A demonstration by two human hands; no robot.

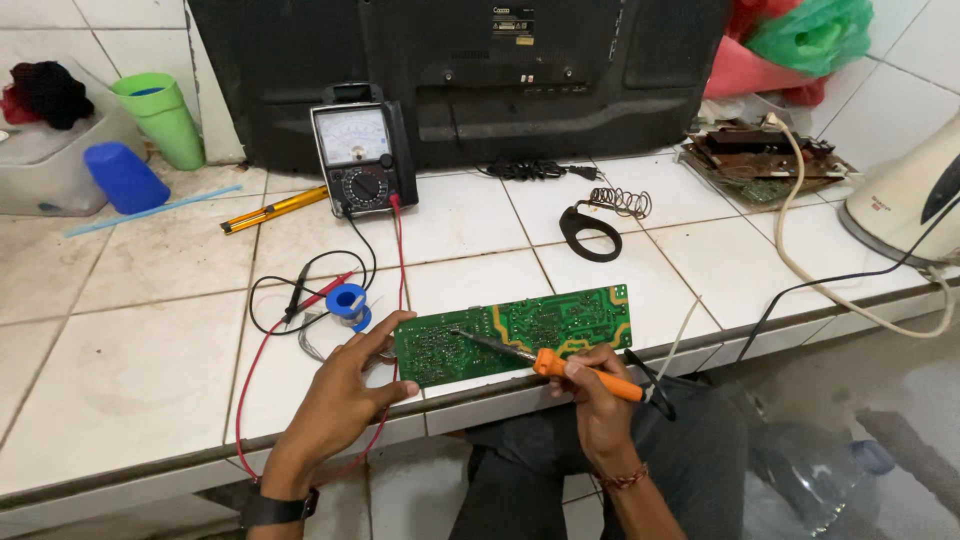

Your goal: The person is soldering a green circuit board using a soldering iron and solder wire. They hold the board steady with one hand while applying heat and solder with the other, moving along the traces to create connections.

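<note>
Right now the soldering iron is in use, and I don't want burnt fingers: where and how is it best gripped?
Grip the soldering iron on its orange handle, coming from the cord end at the counter edge, as the right hand does. The bare metal shaft and tip slant away over the green circuit board, which the left hand touches at its left edge.

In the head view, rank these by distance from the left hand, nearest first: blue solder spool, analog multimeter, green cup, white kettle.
From the left hand:
1. Blue solder spool, just above it.
2. Analog multimeter, farther back.
3. Green cup, back left.
4. White kettle, far right.
</note>
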